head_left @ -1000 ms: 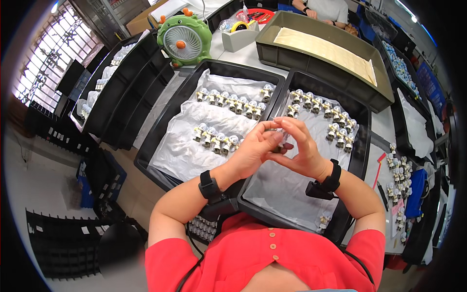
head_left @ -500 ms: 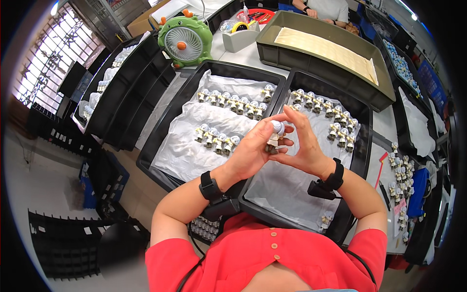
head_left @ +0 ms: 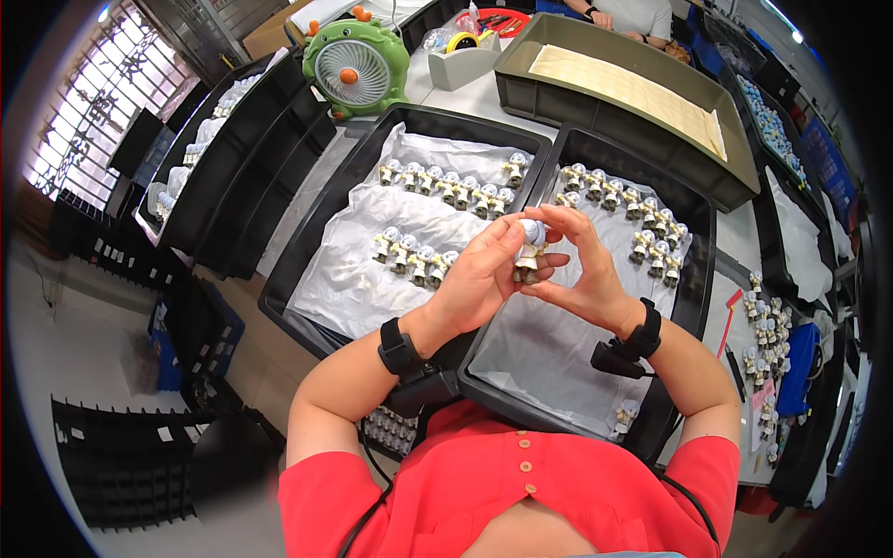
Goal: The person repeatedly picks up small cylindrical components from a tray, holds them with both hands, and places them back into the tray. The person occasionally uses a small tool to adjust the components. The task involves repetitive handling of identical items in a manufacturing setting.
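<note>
Between my two hands is a small figurine [head_left: 531, 251] with pale lavender hair, a white and gold outfit and dark feet. My left hand [head_left: 476, 284] grips it from the side, its thumb near the head and other fingers partly hidden behind. My right hand [head_left: 588, 272] curves round the other side, fingertips at the head and thumb near the feet. Below lie two black trays lined with thin white sheet: the left tray [head_left: 316, 339] and the right tray [head_left: 684, 349]. Rows of similar figurines [head_left: 450, 187] lie in the left one; more figurines [head_left: 642, 206] lie in the right.
A green animal-shaped fan [head_left: 356, 65] stands behind the left tray. An olive bin [head_left: 642, 121] with a cream cloth sits at the back, near another person's hand [head_left: 602, 19]. Loose figurines [head_left: 768, 325] and a red stick tool [head_left: 728, 321] lie at the right. Black trays [head_left: 246, 177] are stacked at left.
The figurine has been turned between my fingers, so more gold trim shows. Both hands stay nearly in place around it, with the right fingers slightly shifted at its head.
</note>
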`<action>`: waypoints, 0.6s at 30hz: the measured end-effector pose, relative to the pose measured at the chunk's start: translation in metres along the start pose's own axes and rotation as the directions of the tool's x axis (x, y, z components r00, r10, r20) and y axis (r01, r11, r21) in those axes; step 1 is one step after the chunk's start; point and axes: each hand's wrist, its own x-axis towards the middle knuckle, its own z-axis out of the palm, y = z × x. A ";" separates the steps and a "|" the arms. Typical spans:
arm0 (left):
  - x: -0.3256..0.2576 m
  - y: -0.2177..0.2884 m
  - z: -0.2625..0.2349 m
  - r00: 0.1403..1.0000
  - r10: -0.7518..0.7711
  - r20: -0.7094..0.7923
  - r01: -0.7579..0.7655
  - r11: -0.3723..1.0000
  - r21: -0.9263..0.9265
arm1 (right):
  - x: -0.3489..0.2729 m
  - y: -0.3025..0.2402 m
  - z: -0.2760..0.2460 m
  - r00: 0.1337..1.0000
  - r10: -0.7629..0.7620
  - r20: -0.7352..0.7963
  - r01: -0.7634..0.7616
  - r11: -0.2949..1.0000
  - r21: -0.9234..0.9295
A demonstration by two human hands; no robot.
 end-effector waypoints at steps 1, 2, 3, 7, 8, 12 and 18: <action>0.000 0.000 0.000 1.000 -0.004 -0.008 0.004 1.000 -0.003 | 0.001 -0.003 -0.001 1.000 0.001 0.009 -0.001 1.000 -0.013; 0.000 0.001 0.000 1.000 -0.009 -0.015 0.008 1.000 -0.006 | 0.002 -0.004 -0.002 1.000 0.001 0.019 -0.001 1.000 -0.026; 0.000 0.000 0.000 1.000 -0.006 -0.014 0.006 1.000 -0.007 | 0.002 -0.004 -0.001 1.000 -0.001 0.013 0.001 1.000 -0.019; 0.001 0.000 0.000 1.000 0.001 -0.018 -0.001 1.000 -0.012 | 0.001 -0.001 0.000 1.000 -0.002 -0.004 0.002 1.000 -0.018; 0.001 0.000 0.000 1.000 0.002 -0.022 -0.002 1.000 -0.014 | 0.001 -0.001 0.000 1.000 -0.001 -0.006 0.000 1.000 -0.025; 0.001 -0.001 -0.002 1.000 -0.012 -0.013 0.011 0.998 -0.057 | 0.001 -0.002 -0.001 1.000 0.013 0.002 -0.013 1.000 -0.007; 0.002 0.000 -0.001 0.999 -0.030 -0.020 0.027 0.992 -0.124 | 0.001 -0.003 -0.001 0.999 0.033 0.007 -0.033 0.999 0.009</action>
